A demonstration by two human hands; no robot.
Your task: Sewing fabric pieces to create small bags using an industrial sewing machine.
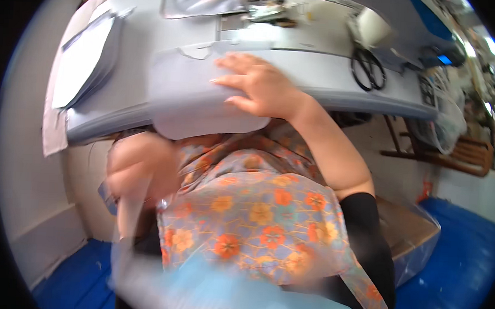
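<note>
My right hand (259,85) lies flat with fingers spread on the right part of a smooth pale grey sheet piece (188,101). The piece has rounded lower corners and a notch at its top edge. It rests on the table and hangs over the front edge toward my lap. My left hand (140,165) is raised below the table edge, left of the piece, and is smeared by motion. Its fingers cannot be made out, nor whether they hold anything. A blurred pale blue thing (212,292) crosses the lower edge of the view.
On the grey table (135,53), a stack of white and grey sheets (87,62) lies at the left. Another grey piece (202,1) is at the back, beside sewing machine parts (266,13). Black-handled scissors (368,68) lie right; a plastic bag (445,117) hangs at the right end.
</note>
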